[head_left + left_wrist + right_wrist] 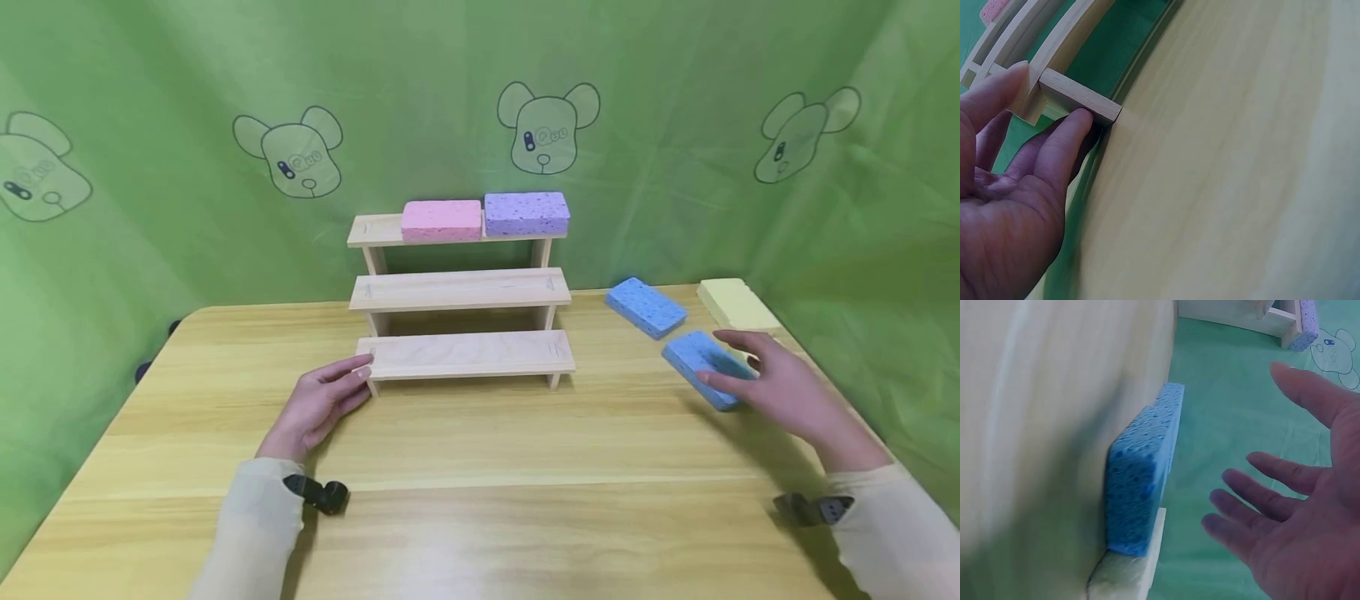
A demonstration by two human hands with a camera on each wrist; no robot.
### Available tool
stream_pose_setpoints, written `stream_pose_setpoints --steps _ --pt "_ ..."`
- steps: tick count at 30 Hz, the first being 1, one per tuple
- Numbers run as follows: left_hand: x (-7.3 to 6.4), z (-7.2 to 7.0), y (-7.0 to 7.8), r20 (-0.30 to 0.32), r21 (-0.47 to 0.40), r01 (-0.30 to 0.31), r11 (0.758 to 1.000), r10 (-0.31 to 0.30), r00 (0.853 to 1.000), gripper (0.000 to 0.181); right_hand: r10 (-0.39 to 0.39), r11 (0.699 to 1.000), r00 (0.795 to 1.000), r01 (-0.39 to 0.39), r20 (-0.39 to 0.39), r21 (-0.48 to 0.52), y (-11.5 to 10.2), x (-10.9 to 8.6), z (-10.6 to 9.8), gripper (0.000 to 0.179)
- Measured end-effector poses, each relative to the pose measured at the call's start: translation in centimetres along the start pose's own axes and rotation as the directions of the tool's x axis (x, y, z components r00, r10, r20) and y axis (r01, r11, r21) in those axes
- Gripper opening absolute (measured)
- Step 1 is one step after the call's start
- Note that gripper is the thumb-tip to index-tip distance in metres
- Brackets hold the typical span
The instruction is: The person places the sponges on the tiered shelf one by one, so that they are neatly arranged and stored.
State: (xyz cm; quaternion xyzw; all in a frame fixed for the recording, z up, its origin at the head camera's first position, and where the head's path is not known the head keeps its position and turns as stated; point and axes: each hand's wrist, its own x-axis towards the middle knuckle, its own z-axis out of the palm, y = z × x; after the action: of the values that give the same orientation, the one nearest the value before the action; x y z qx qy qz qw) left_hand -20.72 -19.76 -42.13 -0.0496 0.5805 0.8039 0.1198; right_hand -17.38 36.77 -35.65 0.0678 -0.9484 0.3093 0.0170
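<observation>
A three-step wooden shelf stand point(461, 289) is on the table. My left hand point(318, 406) holds the left end of its lowest step; in the left wrist view, the thumb touches the board and a finger touches the leg point(1082, 97). Over the nearer blue sponge point(697, 362) hovers my right hand point(783, 392), fingers spread and thumb apart. The right wrist view shows a gap between that hand and the blue sponge point(1135, 481). Behind it lies another blue sponge point(645, 307). A pink sponge point(441, 221) and a purple sponge point(527, 214) sit on the top step.
A pale yellow sponge point(738, 304) lies at the table's back right, beside the blue ones. Something pale yellow is partly hidden behind my right hand. Green curtains point(420, 83) with printed bear heads surround the wooden table point(525, 492) at the back and sides.
</observation>
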Motion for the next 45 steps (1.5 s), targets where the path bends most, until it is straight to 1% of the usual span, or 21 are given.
stream_pose_setpoints --steps 7,10,15,18,22,26,28,32,37,40,45 --pt "0.0 0.0 0.2 0.004 0.01 -0.005 1.0 0.005 1.0 0.036 0.021 0.998 0.999 -0.023 -0.029 -0.057 1.2 -0.6 0.6 0.077" --pt "0.0 -0.1 0.2 0.005 0.013 -0.005 1.0 0.005 1.0 0.035 0.039 0.995 0.999 -0.042 -0.026 -0.093 1.5 -0.7 0.8 0.08" --pt "0.0 -0.1 0.2 0.01 0.005 -0.007 1.0 0.007 1.0 0.034 0.063 0.993 0.998 -0.063 -0.001 -0.105 1.6 -0.7 1.1 0.084" --pt "0.0 0.0 0.2 0.009 0.003 -0.009 1.0 0.009 1.0 0.033 0.07 0.99 0.998 -0.069 0.001 -0.125 1.9 -0.6 1.2 0.086" --pt "0.1 0.1 0.1 0.008 0.013 -0.009 1.0 0.009 1.0 0.037 0.085 0.981 0.996 -0.088 -0.022 -0.173 2.2 -0.7 1.2 0.089" --pt "0.1 0.2 0.1 0.007 0.026 -0.011 1.0 0.011 1.0 0.04 0.111 0.969 0.993 -0.114 -0.027 -0.218 2.3 -0.7 1.1 0.091" --pt "0.1 0.2 0.1 0.004 0.031 -0.013 0.999 0.013 1.0 0.041 0.109 0.967 0.994 -0.112 -0.026 -0.23 2.4 -0.6 1.0 0.089" --pt "0.0 0.1 0.0 0.002 0.034 -0.012 0.999 0.012 1.0 0.042 0.077 0.962 0.996 -0.086 -0.042 -0.258 2.3 -0.3 1.1 0.082" --pt "-0.1 0.1 -0.1 0.002 0.034 -0.009 0.999 0.009 1.0 0.044 0.061 0.963 0.997 -0.071 -0.046 -0.26 2.4 -0.3 1.2 0.073" --pt "-0.1 0.0 -0.1 -0.001 0.036 -0.009 0.999 0.009 1.0 0.045 0.058 0.964 0.997 -0.069 -0.049 -0.256 2.5 -0.3 1.3 0.071" --pt "-0.1 0.0 -0.1 0.0 0.039 -0.011 0.999 0.011 1.0 0.046 0.068 0.964 0.996 -0.079 -0.053 -0.252 2.7 -0.4 1.3 0.072"
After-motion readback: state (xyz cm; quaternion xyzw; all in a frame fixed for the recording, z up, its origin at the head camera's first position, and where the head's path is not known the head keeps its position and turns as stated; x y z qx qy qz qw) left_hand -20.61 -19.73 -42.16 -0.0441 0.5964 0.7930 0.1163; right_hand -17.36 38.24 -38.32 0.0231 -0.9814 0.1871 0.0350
